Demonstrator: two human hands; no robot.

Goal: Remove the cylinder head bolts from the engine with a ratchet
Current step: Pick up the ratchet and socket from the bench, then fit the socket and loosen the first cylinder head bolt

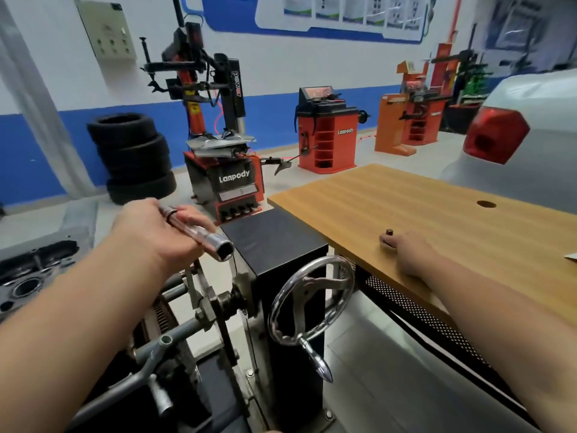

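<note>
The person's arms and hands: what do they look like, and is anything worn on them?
Both forearms are bare as far as the picture shows them; no sleeve, glove, watch or bracelet is in view. The left hand wears a dark ring on one finger. On the right hand no ring can be made out.
</note>
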